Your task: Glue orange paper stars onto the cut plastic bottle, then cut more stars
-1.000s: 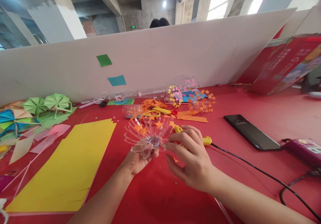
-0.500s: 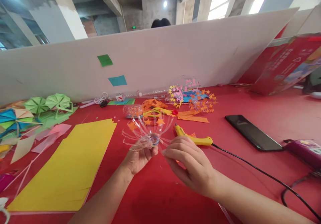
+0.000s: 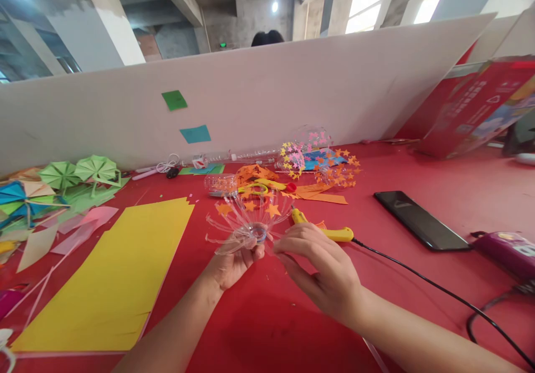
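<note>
A clear plastic bottle piece (image 3: 257,231), cut into thin strips that fan outward, has orange paper stars on several strips. My left hand (image 3: 237,261) grips it by its round neck, fingers curled underneath. On the right side of the fan, my right hand (image 3: 320,267) has bent fingers drawn together at the ends of the strips. It seems to pinch one strip, though the fingertips partly hide the contact. Just beyond this hand lies a yellow hot glue gun (image 3: 338,234). Scissors with yellow handles (image 3: 256,188) rest behind the bottle piece.
Yellow paper sheets (image 3: 112,272) lie left, with green folded-paper umbrellas (image 3: 97,168) behind them. Star-covered plastic pieces (image 3: 336,169) stand near the white partition (image 3: 267,100). At right are a black phone (image 3: 422,221), a purple device (image 3: 507,255) and the glue gun's cord (image 3: 422,275).
The bottle piece has turned and tipped slightly in my left hand, and its stars have shifted right. My right hand has moved only a little.
</note>
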The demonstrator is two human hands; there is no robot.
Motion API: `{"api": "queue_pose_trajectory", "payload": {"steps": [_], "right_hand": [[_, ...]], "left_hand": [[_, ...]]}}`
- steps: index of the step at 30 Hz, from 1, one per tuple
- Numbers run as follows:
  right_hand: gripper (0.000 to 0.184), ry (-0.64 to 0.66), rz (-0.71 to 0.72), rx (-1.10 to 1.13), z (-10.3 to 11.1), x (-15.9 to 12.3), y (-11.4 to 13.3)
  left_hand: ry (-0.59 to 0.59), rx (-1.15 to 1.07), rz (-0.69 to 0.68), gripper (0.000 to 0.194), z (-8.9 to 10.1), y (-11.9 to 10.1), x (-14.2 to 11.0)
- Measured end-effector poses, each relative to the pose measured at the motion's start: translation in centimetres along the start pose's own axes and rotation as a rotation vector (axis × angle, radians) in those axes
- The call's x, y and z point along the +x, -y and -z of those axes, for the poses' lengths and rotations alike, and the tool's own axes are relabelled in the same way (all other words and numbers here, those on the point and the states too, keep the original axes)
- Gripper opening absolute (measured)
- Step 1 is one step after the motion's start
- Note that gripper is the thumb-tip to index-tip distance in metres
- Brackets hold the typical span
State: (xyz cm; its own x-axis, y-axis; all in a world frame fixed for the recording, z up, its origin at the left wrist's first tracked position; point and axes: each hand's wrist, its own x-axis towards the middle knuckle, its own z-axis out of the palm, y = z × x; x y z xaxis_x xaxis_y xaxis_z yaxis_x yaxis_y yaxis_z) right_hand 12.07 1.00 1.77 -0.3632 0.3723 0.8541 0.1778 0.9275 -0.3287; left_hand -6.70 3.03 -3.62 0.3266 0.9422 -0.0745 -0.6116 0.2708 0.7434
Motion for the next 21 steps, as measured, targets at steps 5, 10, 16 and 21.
{"api": "queue_pose_trajectory", "payload": {"steps": [5,10,16,21], "right_hand": [[0.022,-0.024,0.031,0.019,-0.08,0.12,0.20],[0.022,0.051,0.076,0.049,0.36,0.21,0.18],[0.021,0.116,0.125,0.031,0.35,-0.05,0.34],[0.023,0.123,0.137,0.031,0.21,-0.15,0.28]], "left_hand": [[-0.008,0.011,0.003,0.027,-0.30,-0.16,-0.01],[-0.007,0.034,0.014,0.027,-0.43,-0.21,-0.13],[0.006,0.037,0.035,0.029,-0.56,-0.20,-0.33],[0.010,0.036,0.049,0.028,-0.34,-0.09,-0.24]]}}
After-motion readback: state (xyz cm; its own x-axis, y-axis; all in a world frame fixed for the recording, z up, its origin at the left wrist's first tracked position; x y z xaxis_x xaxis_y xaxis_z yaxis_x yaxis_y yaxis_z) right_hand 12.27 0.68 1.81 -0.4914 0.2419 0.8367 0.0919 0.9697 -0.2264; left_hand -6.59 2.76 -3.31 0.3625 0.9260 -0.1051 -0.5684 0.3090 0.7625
